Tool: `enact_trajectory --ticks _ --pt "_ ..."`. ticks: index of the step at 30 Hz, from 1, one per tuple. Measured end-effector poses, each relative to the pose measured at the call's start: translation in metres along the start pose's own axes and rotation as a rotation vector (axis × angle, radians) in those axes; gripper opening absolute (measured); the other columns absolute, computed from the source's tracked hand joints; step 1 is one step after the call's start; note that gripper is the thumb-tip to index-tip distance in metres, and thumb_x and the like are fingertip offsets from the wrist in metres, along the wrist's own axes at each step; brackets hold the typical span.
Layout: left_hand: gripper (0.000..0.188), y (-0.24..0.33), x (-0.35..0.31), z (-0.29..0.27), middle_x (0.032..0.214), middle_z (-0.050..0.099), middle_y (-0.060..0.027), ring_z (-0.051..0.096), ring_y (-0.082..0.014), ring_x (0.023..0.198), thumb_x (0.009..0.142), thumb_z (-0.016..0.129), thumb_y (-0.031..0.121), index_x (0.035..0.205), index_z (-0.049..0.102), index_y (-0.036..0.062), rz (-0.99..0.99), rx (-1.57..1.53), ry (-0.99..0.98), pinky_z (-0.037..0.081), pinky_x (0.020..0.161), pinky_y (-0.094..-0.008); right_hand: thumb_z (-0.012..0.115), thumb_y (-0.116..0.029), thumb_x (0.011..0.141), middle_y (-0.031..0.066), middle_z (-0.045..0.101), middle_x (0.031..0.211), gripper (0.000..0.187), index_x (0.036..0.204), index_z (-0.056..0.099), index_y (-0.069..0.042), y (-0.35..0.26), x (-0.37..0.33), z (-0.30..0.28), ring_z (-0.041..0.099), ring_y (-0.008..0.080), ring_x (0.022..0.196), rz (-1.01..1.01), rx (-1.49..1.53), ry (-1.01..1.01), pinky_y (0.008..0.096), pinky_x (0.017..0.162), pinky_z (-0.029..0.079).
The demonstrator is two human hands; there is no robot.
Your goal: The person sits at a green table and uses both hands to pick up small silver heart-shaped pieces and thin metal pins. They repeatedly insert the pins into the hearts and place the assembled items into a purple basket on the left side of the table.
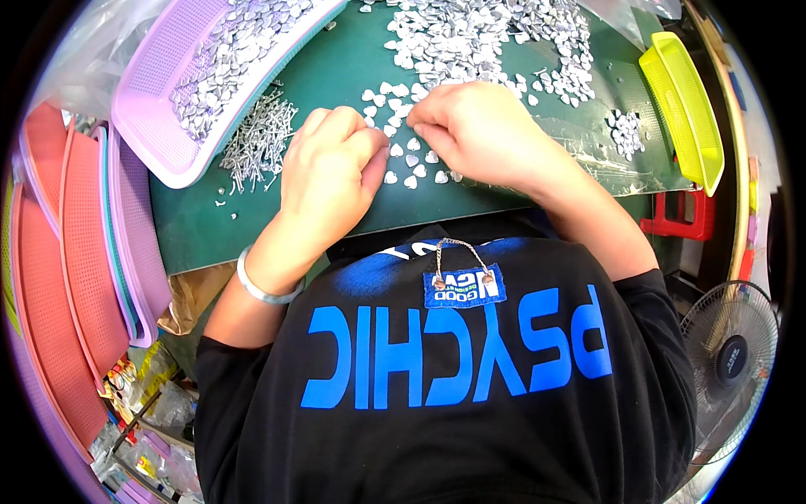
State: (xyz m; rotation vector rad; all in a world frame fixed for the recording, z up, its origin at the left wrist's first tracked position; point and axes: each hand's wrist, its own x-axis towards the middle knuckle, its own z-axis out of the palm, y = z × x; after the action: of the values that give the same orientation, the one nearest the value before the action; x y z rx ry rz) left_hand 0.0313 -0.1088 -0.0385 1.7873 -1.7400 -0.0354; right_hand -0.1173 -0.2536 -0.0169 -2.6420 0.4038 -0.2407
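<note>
Small silver heart-shaped pieces (412, 160) lie loosely spread on the green tabletop between my two hands. My left hand (327, 172) is closed, thumb against the curled fingers, at the left side of these hearts. Opposite it, my right hand (474, 130) is also closed in a pinch, its fingertips just above the hearts. Whatever either hand grips is hidden by the fingers. Beyond them spreads a large heap of the same hearts (449, 46). A pile of thin silver screw- or nail-like pins (260, 139) sits left of my left hand.
A lilac basket (143, 134) with many silver hearts stands at the far left. Stacked pink and purple baskets (80, 277) fill the left side. On the right are a small pile of metal pieces (625, 134), a yellow-green basket (693, 118), a red stool (684, 217) and a fan (730, 361).
</note>
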Motion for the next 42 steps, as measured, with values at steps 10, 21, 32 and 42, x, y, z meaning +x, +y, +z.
enact_trajectory --ticks 10,21,32,42 --pt "0.008 -0.005 0.002 -0.009 0.097 0.065 -0.0084 0.062 -0.0151 0.078 0.094 0.055 0.005 0.091 0.061 0.0005 -0.609 -1.104 0.075 0.051 0.071 -0.0259 0.062 -0.016 0.081 0.0123 0.069 0.082 0.011 0.086 0.070 -0.009 0.002 0.003 -0.013 0.067 0.0332 0.081 0.029 0.124 -0.037 0.0440 0.072 0.053" --pt "0.016 -0.019 -0.010 -0.015 0.107 0.065 -0.0177 0.067 -0.0218 0.092 0.093 0.048 0.002 0.105 0.057 -0.0016 -0.728 -1.646 0.020 0.056 0.080 -0.0292 0.063 -0.013 0.079 0.0092 0.064 0.081 0.005 0.079 0.067 -0.010 0.001 -0.003 -0.001 0.066 0.0303 0.084 -0.152 -0.083 -0.054 0.0421 0.071 0.053" --pt "0.019 -0.008 -0.009 -0.020 0.098 0.066 -0.0089 0.062 -0.0142 0.081 0.096 0.048 0.003 0.111 0.059 -0.0014 -0.821 -1.510 -0.015 0.051 0.072 -0.0251 0.063 -0.013 0.080 0.0113 0.065 0.083 0.007 0.082 0.066 -0.007 0.002 -0.005 -0.006 0.065 0.0328 0.084 -0.129 0.008 -0.032 0.0434 0.072 0.052" --pt "0.025 -0.016 0.005 -0.089 0.094 0.064 -0.0079 0.055 -0.0083 0.070 0.098 0.047 0.006 0.118 0.060 -0.0031 -0.531 -1.310 0.184 0.042 0.056 -0.0181 0.067 -0.014 0.081 0.0140 0.064 0.070 0.015 0.086 0.066 0.000 0.085 -0.092 -0.102 0.064 0.0289 0.068 0.512 -0.302 0.003 0.0367 0.065 0.050"
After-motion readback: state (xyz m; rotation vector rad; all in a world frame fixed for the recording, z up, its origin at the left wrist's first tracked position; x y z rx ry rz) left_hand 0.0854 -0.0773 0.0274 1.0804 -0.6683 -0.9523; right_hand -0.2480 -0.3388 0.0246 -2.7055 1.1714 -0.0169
